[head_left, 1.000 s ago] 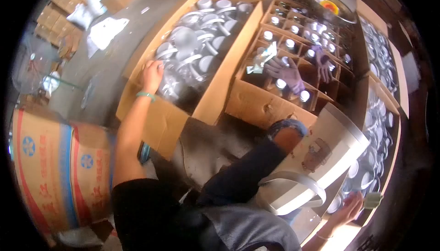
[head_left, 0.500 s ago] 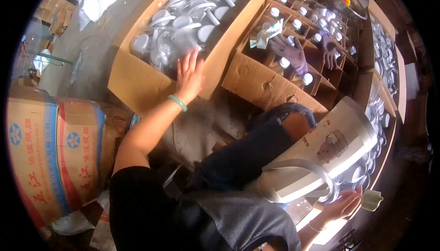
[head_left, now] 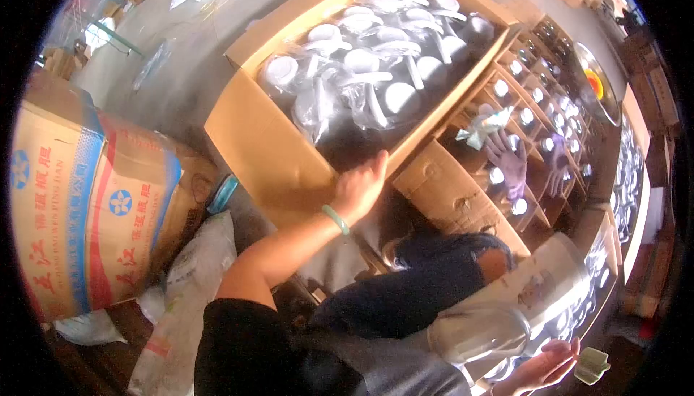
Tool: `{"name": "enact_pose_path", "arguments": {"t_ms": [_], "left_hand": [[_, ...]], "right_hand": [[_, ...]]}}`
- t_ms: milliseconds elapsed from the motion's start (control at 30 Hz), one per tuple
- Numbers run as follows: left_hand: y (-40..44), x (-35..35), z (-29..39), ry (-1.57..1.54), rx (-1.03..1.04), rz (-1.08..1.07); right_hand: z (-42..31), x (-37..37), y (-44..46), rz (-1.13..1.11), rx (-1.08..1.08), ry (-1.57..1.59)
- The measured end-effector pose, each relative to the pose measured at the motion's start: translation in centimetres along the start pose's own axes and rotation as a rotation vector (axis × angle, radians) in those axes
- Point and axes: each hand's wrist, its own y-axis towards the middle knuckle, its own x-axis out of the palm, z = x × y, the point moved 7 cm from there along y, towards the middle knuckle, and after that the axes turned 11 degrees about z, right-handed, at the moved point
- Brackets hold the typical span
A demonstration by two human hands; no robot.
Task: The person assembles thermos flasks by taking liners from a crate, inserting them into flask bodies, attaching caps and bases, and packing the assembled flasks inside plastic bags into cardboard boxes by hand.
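Observation:
My left hand (head_left: 360,192), with a green bangle at the wrist, is closed on the near edge of a long cardboard box (head_left: 271,161). Inside that box are several white round plastic parts with handles (head_left: 361,60), wrapped in clear bags. A cream thermos jug (head_left: 546,280) with a cartoon print and a grey loop handle lies tilted across my lap. Beside the jug's lower side is my right hand (head_left: 546,368), palm turned up and fingers loosely apart, holding nothing visible. Just past its fingertips is a pale green object (head_left: 593,366) whose kind I cannot tell.
A divided carton (head_left: 452,194) holds several white-capped bottles, with purple gloves (head_left: 510,161) on top. Behind it sits a metal basin (head_left: 611,89) with an orange and yellow item. More boxed parts (head_left: 625,186) line the right. Printed cartons (head_left: 65,215) and a white sack (head_left: 191,302) are at left.
My left hand has gone from reaching flat over the box's contents to gripping its near edge. The view has shifted, so the boxes appear lower and further right. My right hand stays by the jug.

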Motion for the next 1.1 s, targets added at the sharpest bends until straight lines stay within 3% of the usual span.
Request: {"name": "enact_pose_path", "arguments": {"t_ms": [33, 167, 200, 267, 300, 367, 433, 500, 533, 633, 667, 700, 767, 833, 933, 1100], "left_hand": [[0.0, -0.2, 0.1, 0.030, 0.032, 0.038], [0.1, 0.0, -0.5, -0.051, 0.081, 0.217], [0.2, 0.2, -0.6, -0.015, 0.085, 0.171], [0.2, 0.0, -0.7, 0.112, 0.112, 0.195], [0.3, -0.5, -0.8, 0.019, 0.103, 0.201], [0.5, 0.3, -1.1, -0.073, 0.074, 0.158], [0.6, 0.0, -0.9, -0.037, 0.088, 0.156], [0.8, 0.3, -1.0, -0.085, 0.049, 0.171], [0.8, 0.2, -0.8, -0.065, 0.049, 0.167], [0.8, 0.8, -1.0, -0.086, 0.050, 0.185], [0.9, 0.8, -0.8, -0.103, 0.056, 0.187], [0.9, 0.7, -0.6, -0.109, 0.059, 0.172], [1.0, 1.1, -0.5, -0.098, 0.099, 0.238], [1.0, 0.8, -0.3, -0.024, 0.102, 0.235], [0.9, 1.1, -0.3, -0.018, 0.151, 0.248], [0.8, 1.4, -0.4, 0.132, 0.048, 0.138]], "right_hand": [[-1.7, 2.1, 0.1, -0.107, 0.050, 0.044], [-2.8, 5.0, 0.8, 0.033, 0.007, -0.026], [-2.4, 4.8, 1.2, -0.088, -0.025, -0.058], [-4.7, 5.4, 1.8, 0.084, -0.245, -0.597], [-9.1, 9.2, -0.3, -0.005, -0.808, -0.807], [-5.1, 6.9, 1.0, 0.013, 0.034, 0.124], [-5.8, 7.1, -0.3, 0.053, 0.016, 0.071], [-4.6, 5.2, -0.4, 0.102, 0.089, 0.272], [-4.3, 4.3, -0.1, -0.087, 0.067, 0.326], [-3.0, 0.4, 0.0, -0.179, 0.119, 0.392], [-3.0, -1.1, -0.3, 0.116, 0.042, -0.093], [-2.3, -2.3, -0.2, 0.099, 0.051, 0.102], [-1.2, -4.7, 0.4, 0.068, -0.157, -0.147], [-2.3, -0.7, 0.1, 0.224, -0.072, -0.010], [-1.3, 2.6, 2.9, 0.162, -0.044, 0.188], [2.2, 4.8, 6.7, 0.097, -0.008, 0.365]]}}
